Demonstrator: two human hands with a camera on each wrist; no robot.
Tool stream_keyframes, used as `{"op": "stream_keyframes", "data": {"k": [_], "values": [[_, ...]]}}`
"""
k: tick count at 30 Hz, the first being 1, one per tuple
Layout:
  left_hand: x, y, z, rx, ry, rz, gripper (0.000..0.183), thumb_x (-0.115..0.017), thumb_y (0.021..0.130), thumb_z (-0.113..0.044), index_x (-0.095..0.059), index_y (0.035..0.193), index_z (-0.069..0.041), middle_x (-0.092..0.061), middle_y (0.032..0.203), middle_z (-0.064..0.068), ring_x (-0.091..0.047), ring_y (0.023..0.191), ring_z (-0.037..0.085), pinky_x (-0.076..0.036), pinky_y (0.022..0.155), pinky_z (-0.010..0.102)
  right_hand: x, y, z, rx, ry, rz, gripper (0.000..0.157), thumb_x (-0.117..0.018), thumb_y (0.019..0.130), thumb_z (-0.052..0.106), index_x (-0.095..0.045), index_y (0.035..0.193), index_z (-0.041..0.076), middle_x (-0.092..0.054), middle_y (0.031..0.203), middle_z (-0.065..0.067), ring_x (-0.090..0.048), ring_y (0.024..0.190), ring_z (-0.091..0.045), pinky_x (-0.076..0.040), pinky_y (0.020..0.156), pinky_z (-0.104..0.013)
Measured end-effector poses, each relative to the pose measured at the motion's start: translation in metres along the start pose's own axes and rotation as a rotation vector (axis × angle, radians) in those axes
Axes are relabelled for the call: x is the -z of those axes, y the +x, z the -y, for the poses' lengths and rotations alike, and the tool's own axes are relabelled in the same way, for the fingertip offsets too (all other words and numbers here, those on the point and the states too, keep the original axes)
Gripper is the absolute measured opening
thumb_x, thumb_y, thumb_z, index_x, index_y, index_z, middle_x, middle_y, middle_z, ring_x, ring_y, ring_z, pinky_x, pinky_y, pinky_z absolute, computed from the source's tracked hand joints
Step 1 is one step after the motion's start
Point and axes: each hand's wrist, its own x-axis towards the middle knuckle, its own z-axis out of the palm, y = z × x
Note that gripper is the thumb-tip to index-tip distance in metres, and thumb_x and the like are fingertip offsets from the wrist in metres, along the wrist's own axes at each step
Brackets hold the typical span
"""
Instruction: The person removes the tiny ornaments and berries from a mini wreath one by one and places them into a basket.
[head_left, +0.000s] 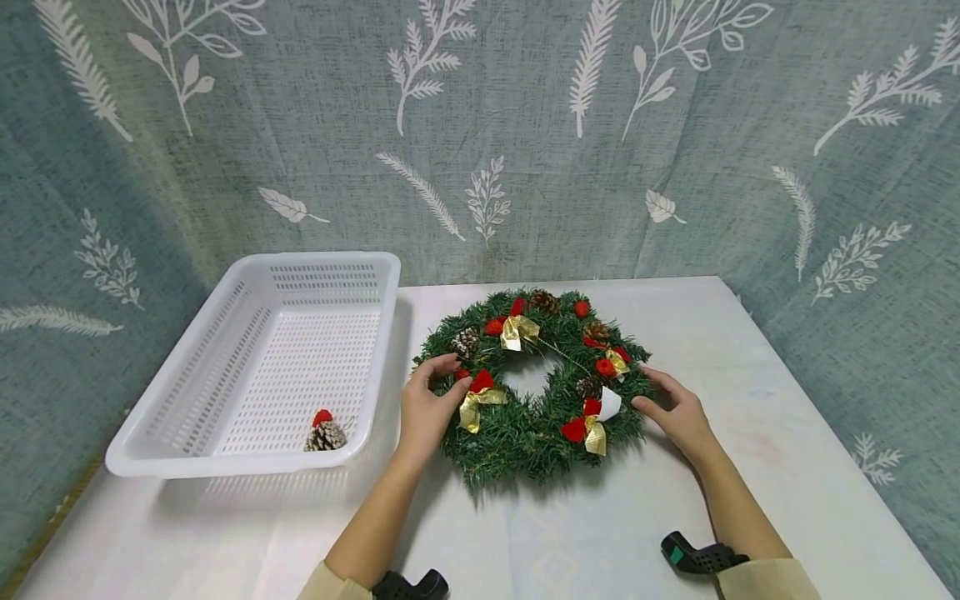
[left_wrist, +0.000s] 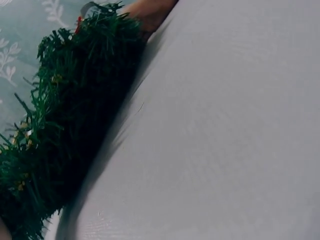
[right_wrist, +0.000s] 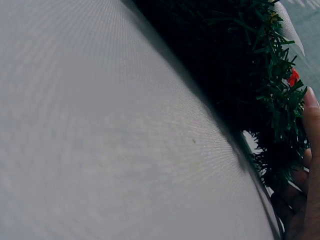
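A green Christmas wreath [head_left: 517,442] lies on the white-covered table, trimmed with gold bows [head_left: 519,332], red berries and pine cones [head_left: 466,342]. My left hand [head_left: 427,410] grips its left side, thumb and index finger beside a red-and-gold bow [head_left: 482,400]. On the opposite side my right hand [head_left: 681,418] holds the outer edge between thumb and fingers, near a second bow [head_left: 595,433] and a small white piece [head_left: 611,403]. From the right wrist, fingers [right_wrist: 311,120] show around the greenery [right_wrist: 282,107]. The left wrist view shows mostly the wreath's shaded side [left_wrist: 85,100].
Left of the wreath stands a white plastic basket [head_left: 225,467] with slotted walls. Inside its near right corner sits a frosted pine cone [head_left: 326,437] with a red top. A leaf-patterned green curtain [head_left: 525,208] hangs behind the table [head_left: 555,542].
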Motion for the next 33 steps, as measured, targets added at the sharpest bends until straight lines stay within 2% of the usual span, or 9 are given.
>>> {"op": "stream_keyframes", "data": {"k": [4, 8, 11, 18, 22, 25, 29, 33], "values": [[0.001, 0.002, 0.005, 0.048, 0.011, 0.022, 0.034, -0.074, 0.079, -0.008, -0.065, 0.112, -0.004, -0.069, 0.105, 0.012, -0.059, 0.101, 0.026, -0.044, 0.093, 0.040, 0.000, 0.000, 0.000, -0.006, -0.005, 0.001, 0.054, -0.064, 0.091, 0.021, -0.046, 0.138, 0.004, -0.045, 0.140, -0.023, -0.042, 0.127, -0.040, -0.036, 0.094, -0.013], [0.002, 0.003, 0.007, 0.086, 0.029, 0.044, 0.036, -0.074, 0.080, -0.010, -0.064, 0.114, -0.004, -0.068, 0.107, 0.011, -0.058, 0.103, 0.025, -0.042, 0.096, 0.040, -0.002, 0.000, -0.003, -0.013, 0.004, 0.008, 0.055, -0.064, 0.090, 0.021, -0.045, 0.139, 0.003, -0.044, 0.141, -0.024, -0.041, 0.129, -0.041, -0.039, 0.105, -0.033], [0.004, 0.004, 0.010, 0.090, 0.058, 0.082, 0.040, -0.074, 0.080, -0.011, -0.062, 0.117, -0.003, -0.066, 0.110, 0.013, -0.057, 0.106, 0.028, -0.041, 0.099, 0.044, -0.001, 0.000, -0.002, -0.011, 0.008, 0.016, 0.056, -0.064, 0.091, 0.022, -0.044, 0.139, 0.001, -0.041, 0.142, -0.026, -0.037, 0.131, -0.044, -0.033, 0.105, -0.056], [0.008, 0.004, 0.009, 0.036, 0.116, 0.162, 0.043, -0.071, 0.082, -0.019, -0.060, 0.118, 0.001, -0.062, 0.115, 0.015, -0.055, 0.109, 0.032, -0.041, 0.097, 0.050, 0.001, -0.002, -0.001, -0.019, 0.002, 0.019, 0.057, -0.063, 0.092, 0.023, -0.042, 0.140, 0.002, -0.039, 0.142, -0.028, -0.035, 0.131, -0.047, -0.033, 0.104, -0.057], [0.009, 0.007, 0.007, 0.102, 0.108, 0.210, 0.046, -0.071, 0.083, -0.019, -0.058, 0.123, -0.001, -0.060, 0.121, 0.014, -0.052, 0.115, 0.031, -0.037, 0.103, 0.050, 0.002, -0.002, -0.001, -0.024, -0.001, 0.016, 0.058, -0.063, 0.091, 0.025, -0.042, 0.140, 0.002, -0.039, 0.143, -0.028, -0.036, 0.131, -0.047, -0.033, 0.104, -0.058], [0.011, 0.009, 0.008, 0.127, 0.137, 0.259, 0.049, -0.069, 0.085, -0.020, -0.055, 0.127, -0.001, -0.056, 0.127, 0.015, -0.048, 0.121, 0.032, -0.034, 0.107, 0.050, 0.003, -0.001, -0.001, -0.024, -0.003, 0.015, 0.058, -0.063, 0.091, 0.024, -0.042, 0.140, 0.002, -0.039, 0.143, -0.027, -0.036, 0.131, -0.047, -0.033, 0.105, -0.058], [0.012, 0.010, 0.009, 0.122, 0.172, 0.304, 0.050, -0.067, 0.087, -0.021, -0.052, 0.131, 0.000, -0.053, 0.132, 0.016, -0.045, 0.126, 0.033, -0.032, 0.108, 0.050, 0.004, 0.000, 0.000, -0.034, -0.007, 0.024, 0.058, -0.063, 0.091, 0.024, -0.042, 0.141, 0.002, -0.039, 0.143, -0.028, -0.036, 0.131, -0.046, -0.033, 0.105, -0.057], [0.012, 0.010, 0.009, 0.122, 0.173, 0.293, 0.050, -0.067, 0.087, -0.020, -0.053, 0.130, 0.000, -0.053, 0.131, 0.016, -0.045, 0.124, 0.033, -0.033, 0.107, 0.051, 0.006, 0.002, 0.001, -0.058, -0.017, 0.050, 0.061, -0.062, 0.092, 0.027, -0.039, 0.141, -0.001, -0.037, 0.142, -0.032, -0.036, 0.130, -0.047, -0.033, 0.105, -0.058]]}}
